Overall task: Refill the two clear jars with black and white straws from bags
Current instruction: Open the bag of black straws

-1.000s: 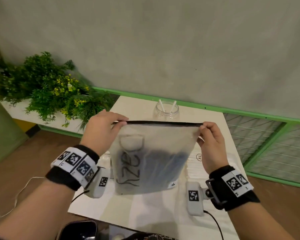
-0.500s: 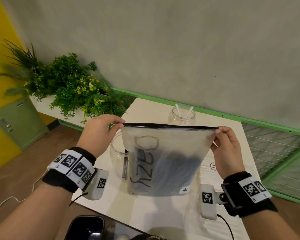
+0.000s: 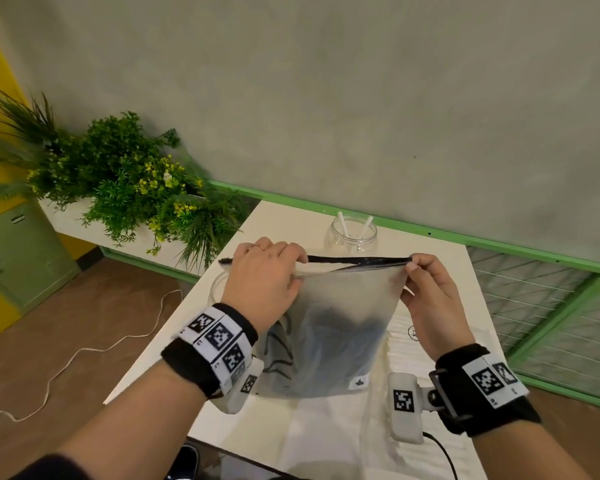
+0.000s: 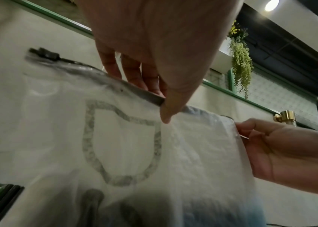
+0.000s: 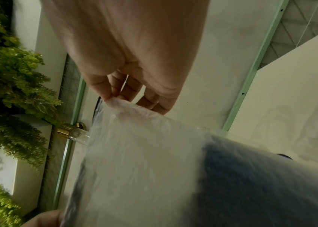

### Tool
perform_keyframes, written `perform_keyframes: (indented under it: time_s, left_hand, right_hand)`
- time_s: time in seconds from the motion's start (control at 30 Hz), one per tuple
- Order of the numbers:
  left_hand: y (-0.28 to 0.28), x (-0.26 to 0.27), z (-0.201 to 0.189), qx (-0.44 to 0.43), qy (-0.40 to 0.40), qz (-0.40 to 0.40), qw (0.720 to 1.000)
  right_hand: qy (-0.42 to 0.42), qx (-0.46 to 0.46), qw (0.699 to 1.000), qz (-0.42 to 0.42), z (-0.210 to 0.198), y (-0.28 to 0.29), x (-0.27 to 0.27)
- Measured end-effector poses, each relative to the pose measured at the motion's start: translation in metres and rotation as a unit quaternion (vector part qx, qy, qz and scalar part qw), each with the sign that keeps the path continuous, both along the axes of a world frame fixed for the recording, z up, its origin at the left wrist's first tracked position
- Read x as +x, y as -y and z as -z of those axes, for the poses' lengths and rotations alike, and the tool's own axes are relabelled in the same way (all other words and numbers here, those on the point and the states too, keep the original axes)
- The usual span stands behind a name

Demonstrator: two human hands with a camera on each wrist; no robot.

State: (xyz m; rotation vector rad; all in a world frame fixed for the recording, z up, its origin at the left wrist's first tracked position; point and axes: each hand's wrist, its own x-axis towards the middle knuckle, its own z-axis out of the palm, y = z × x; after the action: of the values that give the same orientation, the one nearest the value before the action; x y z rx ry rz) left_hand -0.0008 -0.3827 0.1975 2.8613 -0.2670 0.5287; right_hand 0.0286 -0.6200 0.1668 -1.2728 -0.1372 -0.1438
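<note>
I hold a frosted zip bag (image 3: 343,327) upright above the white table (image 3: 284,220); dark straws (image 3: 340,344) show through its lower half. My left hand (image 3: 267,275) pinches the bag's black zip strip (image 3: 354,261) near its middle, thumb on the near side (image 4: 165,112). My right hand (image 3: 426,292) pinches the right top corner (image 5: 115,99). The mouth is parted a little at the right end. A clear jar (image 3: 352,233) with two white straws stands behind the bag. A second clear jar (image 3: 217,289) is half hidden behind my left hand.
A planter of green and yellow foliage (image 3: 129,181) sits left of the table. A green rail (image 3: 499,240) runs along the grey wall, with wire mesh (image 3: 541,306) at the right. A white cable (image 3: 84,351) lies on the brown floor. A flat white bag (image 3: 406,344) lies under my right wrist.
My left hand has slid right along the zip strip from the left corner toward the middle, and the bag's mouth has begun to part. The view shifted slightly.
</note>
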Motion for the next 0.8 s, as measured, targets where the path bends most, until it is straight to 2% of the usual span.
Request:
perform_keyframes:
  time_s: [0.27, 0.33, 0.37, 0.4, 0.43, 0.5, 0.53, 0.57, 0.6, 0.67, 0.7, 0.73, 0.8]
  left_hand:
    - [0.004, -0.002, -0.013, 0.037, -0.091, 0.101, 0.990]
    - [0.005, -0.004, -0.017, 0.037, -0.090, 0.111, 0.989]
    - [0.005, -0.005, -0.018, 0.032, -0.093, 0.120, 0.988]
    - [0.004, -0.006, -0.019, 0.023, -0.104, 0.130, 0.986]
    - [0.004, -0.008, -0.019, 0.015, -0.117, 0.140, 0.983]
    - [0.005, -0.011, -0.020, 0.009, -0.130, 0.154, 0.980]
    - [0.006, -0.013, -0.020, 0.010, -0.131, 0.157, 0.979]
    - [0.007, -0.014, -0.021, 0.008, -0.131, 0.160, 0.978]
    - [0.007, -0.016, -0.021, 0.003, -0.133, 0.165, 0.977]
    - [0.005, -0.019, -0.021, -0.003, -0.136, 0.168, 0.976]
    - [0.004, -0.021, -0.020, -0.007, -0.139, 0.164, 0.977]
    - [0.001, -0.022, -0.019, -0.020, -0.144, 0.158, 0.977]
    - [-0.003, -0.023, -0.016, -0.059, -0.150, 0.141, 0.977]
  right_hand:
    - [0.011, -0.051, 0.999, -0.001, -0.004, 0.004, -0.005]
    - [0.047, -0.118, 0.992, 0.014, -0.006, 0.004, -0.008]
    - [0.090, -0.180, 0.979, 0.031, -0.008, 0.005, -0.011]
    - [0.150, -0.263, 0.952, 0.050, -0.011, 0.005, -0.014]
    - [0.226, -0.363, 0.901, 0.066, -0.016, 0.003, -0.018]
    - [0.356, -0.544, 0.759, 0.047, -0.024, -0.004, -0.022]
    - [0.382, -0.608, 0.696, 0.021, -0.027, -0.008, -0.021]
    - [0.383, -0.659, 0.648, -0.008, -0.026, -0.012, -0.018]
    - [0.360, -0.703, 0.612, -0.028, -0.026, -0.014, -0.014]
    - [0.298, -0.768, 0.567, -0.026, -0.023, -0.012, -0.003]
    - [0.279, -0.781, 0.558, -0.005, -0.022, -0.008, 0.002]
    - [0.263, -0.782, 0.564, 0.012, -0.024, -0.005, 0.006]
    - [0.225, -0.757, 0.614, 0.003, -0.024, 0.000, 0.010]
